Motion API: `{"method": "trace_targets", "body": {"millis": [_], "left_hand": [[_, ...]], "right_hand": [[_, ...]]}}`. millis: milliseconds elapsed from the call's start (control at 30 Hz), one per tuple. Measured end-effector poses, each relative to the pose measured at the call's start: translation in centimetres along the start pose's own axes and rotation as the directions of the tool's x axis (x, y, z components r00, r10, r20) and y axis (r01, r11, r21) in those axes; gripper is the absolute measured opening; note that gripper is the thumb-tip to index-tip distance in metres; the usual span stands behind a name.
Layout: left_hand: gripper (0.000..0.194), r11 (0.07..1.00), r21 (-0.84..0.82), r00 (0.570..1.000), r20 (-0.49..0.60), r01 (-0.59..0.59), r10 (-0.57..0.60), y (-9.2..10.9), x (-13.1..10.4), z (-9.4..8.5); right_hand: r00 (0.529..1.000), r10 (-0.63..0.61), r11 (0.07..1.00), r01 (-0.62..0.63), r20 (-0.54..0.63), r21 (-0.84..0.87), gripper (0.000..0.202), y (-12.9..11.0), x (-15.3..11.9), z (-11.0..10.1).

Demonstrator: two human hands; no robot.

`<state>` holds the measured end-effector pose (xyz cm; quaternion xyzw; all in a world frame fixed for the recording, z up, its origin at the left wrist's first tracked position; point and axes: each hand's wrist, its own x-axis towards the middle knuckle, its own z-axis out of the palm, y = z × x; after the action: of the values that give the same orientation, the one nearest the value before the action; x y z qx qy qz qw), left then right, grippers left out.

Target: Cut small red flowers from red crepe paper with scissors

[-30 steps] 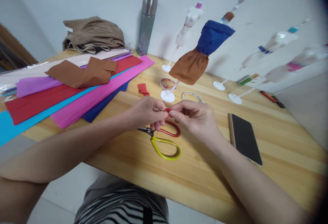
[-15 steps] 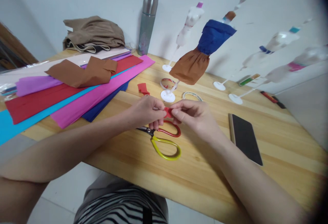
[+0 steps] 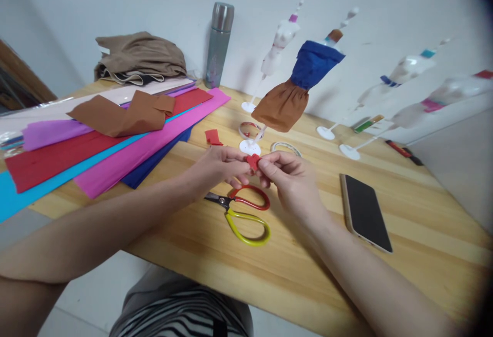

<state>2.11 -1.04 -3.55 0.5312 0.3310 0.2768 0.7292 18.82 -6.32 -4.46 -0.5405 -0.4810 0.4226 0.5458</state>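
Between thumb and fingers my right hand [image 3: 295, 178] pinches a small, crumpled piece of red crepe paper [image 3: 253, 162]. My left hand [image 3: 221, 167] is at its left side with thumb and fingers loosely apart, fingertips at the paper's edge. Just below both hands lie scissors [image 3: 250, 228] with one red and one yellow handle, blades pointing left. Another red scrap [image 3: 212, 137] rests beyond my left hand. Behind the hands stands a white mannequin in a blue top [image 3: 316, 64] and a gathered brown skirt [image 3: 283, 106].
Folded coloured paper strips [image 3: 150, 142] and a brown piece [image 3: 119, 116] lie at left, near a brown cloth heap [image 3: 142, 57]. A flask [image 3: 219, 44] stands at the wall. Tape rolls [image 3: 285, 148], a phone [image 3: 365, 211] and more mannequins [image 3: 283, 39] are around.
My left fingers have loosened and spread from their pinch on the red paper. My right hand keeps hold of it. The camera view has tilted slightly, shifting everything a little down.
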Motion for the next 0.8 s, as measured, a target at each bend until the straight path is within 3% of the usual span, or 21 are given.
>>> {"method": "trace_targets", "body": {"millis": [167, 333, 533, 800], "left_hand": [[0.008, 0.998, -0.001, 0.996, -0.069, -0.065, 0.064, -0.7, -0.1, 0.2], [0.012, 0.996, 0.068, 0.986, -0.149, -0.063, 0.073, -0.3, -0.1, 0.4], [0.020, 0.976, 0.218, 0.998, -0.062, 0.003, 0.011, 0.4, 0.0, 0.2], [0.023, 0.964, 0.262, 0.990, 0.117, 0.050, -0.083, 0.8, -0.3, 0.3]], "right_hand": [[0.999, 0.022, 0.998, -0.020, -0.039, 0.054, 0.032, 0.8, -0.3, 0.4], [1.000, -0.020, 1.000, 0.020, 0.025, -0.002, 0.032, 0.6, -0.3, 0.1], [0.964, -0.209, 0.972, 0.223, 0.161, -0.072, 0.017, -0.4, 0.7, -2.0], [0.889, -0.192, 0.970, 0.236, 0.416, -0.055, 0.015, -0.4, 1.4, -3.8]]}}
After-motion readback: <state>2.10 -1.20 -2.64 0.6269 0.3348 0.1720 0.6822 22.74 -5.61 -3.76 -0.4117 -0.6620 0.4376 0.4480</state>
